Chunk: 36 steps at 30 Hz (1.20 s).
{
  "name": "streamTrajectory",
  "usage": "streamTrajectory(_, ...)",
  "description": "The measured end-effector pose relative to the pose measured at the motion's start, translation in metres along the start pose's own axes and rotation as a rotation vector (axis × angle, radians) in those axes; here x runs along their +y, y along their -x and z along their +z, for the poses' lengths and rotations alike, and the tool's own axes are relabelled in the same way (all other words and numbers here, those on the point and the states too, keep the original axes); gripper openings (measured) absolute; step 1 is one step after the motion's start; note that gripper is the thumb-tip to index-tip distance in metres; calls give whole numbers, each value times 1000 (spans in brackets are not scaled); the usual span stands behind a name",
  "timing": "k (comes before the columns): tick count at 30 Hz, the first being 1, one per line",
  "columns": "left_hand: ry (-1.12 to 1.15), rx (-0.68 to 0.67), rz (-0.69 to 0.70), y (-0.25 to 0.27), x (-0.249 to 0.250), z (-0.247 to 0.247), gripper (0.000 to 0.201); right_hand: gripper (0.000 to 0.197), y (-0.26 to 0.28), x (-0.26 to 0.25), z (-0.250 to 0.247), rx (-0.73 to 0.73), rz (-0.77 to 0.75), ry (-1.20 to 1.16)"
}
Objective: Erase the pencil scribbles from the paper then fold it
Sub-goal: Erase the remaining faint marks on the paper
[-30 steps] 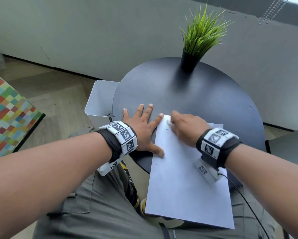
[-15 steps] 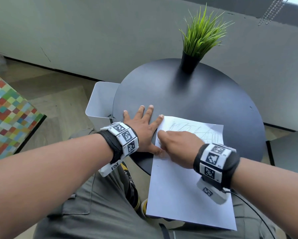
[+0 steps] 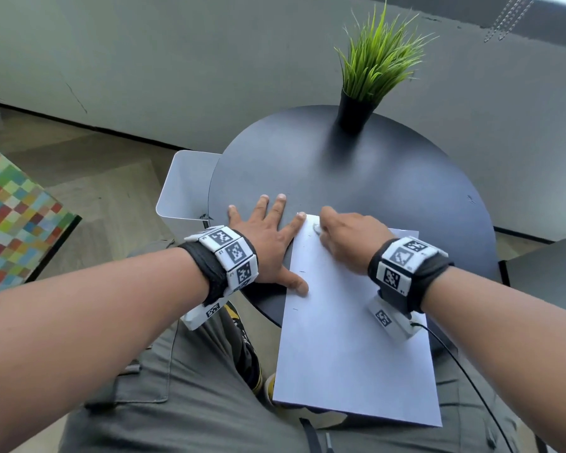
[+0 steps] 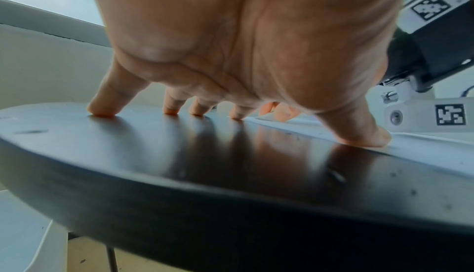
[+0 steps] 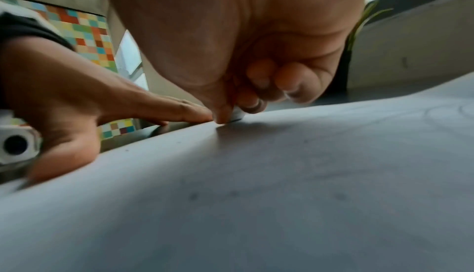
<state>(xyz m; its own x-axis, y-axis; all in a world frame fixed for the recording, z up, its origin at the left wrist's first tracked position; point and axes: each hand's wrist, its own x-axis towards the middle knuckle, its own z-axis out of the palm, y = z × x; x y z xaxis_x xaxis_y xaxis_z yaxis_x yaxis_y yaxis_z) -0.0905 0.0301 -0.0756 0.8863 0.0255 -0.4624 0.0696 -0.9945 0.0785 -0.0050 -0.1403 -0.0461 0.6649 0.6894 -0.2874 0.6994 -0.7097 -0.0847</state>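
A white sheet of paper (image 3: 350, 348) lies on the round black table (image 3: 357, 178), its near half hanging over my lap. My left hand (image 3: 268, 237) lies flat with spread fingers beside the sheet's left edge, its thumb (image 3: 299, 284) and index fingertip pressing the paper down. My right hand (image 3: 343, 237) is curled over the sheet's far left corner and pinches a small white eraser (image 3: 317, 227) against the paper. The right wrist view shows that eraser (image 5: 237, 114) between thumb and fingertips, with faint pencil lines (image 5: 436, 112) to the right. The hand hides most of the scribbles in the head view.
A potted green plant (image 3: 370, 76) in a black pot stands at the table's far edge. A white chair back (image 3: 183, 188) sits left of the table. A colourful checkered cushion (image 3: 10, 217) is at far left. A grey wall runs behind.
My right hand has rubbed the eraser back up from the sheet's left edge to its far left corner, covering the scribbles again. The left hand has stayed in place.
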Motion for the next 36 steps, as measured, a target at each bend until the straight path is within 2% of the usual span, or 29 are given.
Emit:
streamTrajectory(2,0,-2,-3,2,0,0,143,12,7,-9,2,0,-85,11)
streamTrajectory(4,-7,-2,-1,1,1,0,144,13,28,-25,7,-100,-252,42)
streamTrajectory(5,-6,-4,0,0,1,0,144,14,34,-25,9,-134,-288,41)
streamTrajectory(6,-4,-8,-1,0,1,-1,143,15,30,-18,9,-129,-268,54)
streamTrajectory(9,-9,-11,-7,0,1,-1,144,20,2,14,-3,6,-44,25)
streamTrajectory(10,-10,-13,-8,0,1,0,144,20,3,14,-1,77,-50,22)
streamTrajectory(11,-10,-13,-8,1,1,0,143,21,9,5,1,128,-125,53)
streamTrajectory(12,-11,-10,-4,1,1,0,143,22,17,-6,6,113,-213,99)
streamTrajectory(14,-13,-7,3,0,1,0,141,22,33,-23,15,-46,-289,50)
streamTrajectory(15,-10,-8,4,-1,1,0,141,22,32,-19,14,-84,-246,38)
streamTrajectory(18,-13,-17,-1,1,1,-1,142,19,0,12,1,10,41,-7)
streamTrajectory(19,-13,-20,-4,1,1,-1,142,19,-3,14,-1,29,58,-8)
streamTrajectory(23,-10,-20,5,0,1,-1,143,16,27,-29,14,-18,-133,35)
streamTrajectory(24,-10,-24,5,0,2,-2,143,19,29,-31,16,-24,-139,10)
streamTrajectory(28,-8,-28,0,1,2,-3,142,22,-4,-6,3,14,79,-51)
streamTrajectory(30,-6,-22,3,1,2,-1,142,19,3,-12,3,4,39,-9)
streamTrajectory(33,-17,-15,9,-1,2,0,139,21,32,-34,15,-94,-140,18)
streamTrajectory(34,-16,-17,11,-1,2,-1,139,22,30,-30,14,-102,-129,16)
streamTrajectory(36,-6,-22,10,-2,3,-1,142,21,9,-8,4,-66,24,18)
